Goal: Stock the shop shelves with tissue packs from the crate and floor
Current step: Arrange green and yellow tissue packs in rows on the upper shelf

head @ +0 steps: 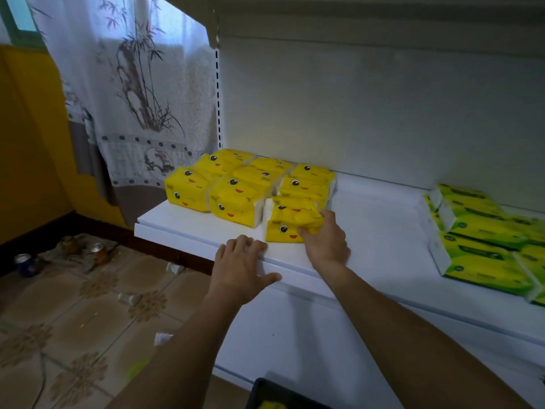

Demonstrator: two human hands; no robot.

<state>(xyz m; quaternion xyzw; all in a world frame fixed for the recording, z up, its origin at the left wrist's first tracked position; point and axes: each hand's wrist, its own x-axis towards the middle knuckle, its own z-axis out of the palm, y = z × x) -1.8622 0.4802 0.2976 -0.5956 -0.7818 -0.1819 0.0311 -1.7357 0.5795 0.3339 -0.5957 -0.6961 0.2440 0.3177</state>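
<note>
The yellow tissue pack lies on the shelf, its long axis running left to right along the front lip. It sits just beyond and to the left of the right hand, which grips its right end: fingers curl over the top corner and the thumb presses the front face. On the far side from that hand the pack meets the block of yellow packs already shelved. Its left end is just beside the front middle one, and its back is close against the pair behind.

It looks set a little forward of the front row, so the move to come is probably a short push away from the right hand, towards the back wall.

The left hand rests open and flat on the shelf's front edge, just left of the pack and not touching it. The right hand is the one that holds the pack.
</note>
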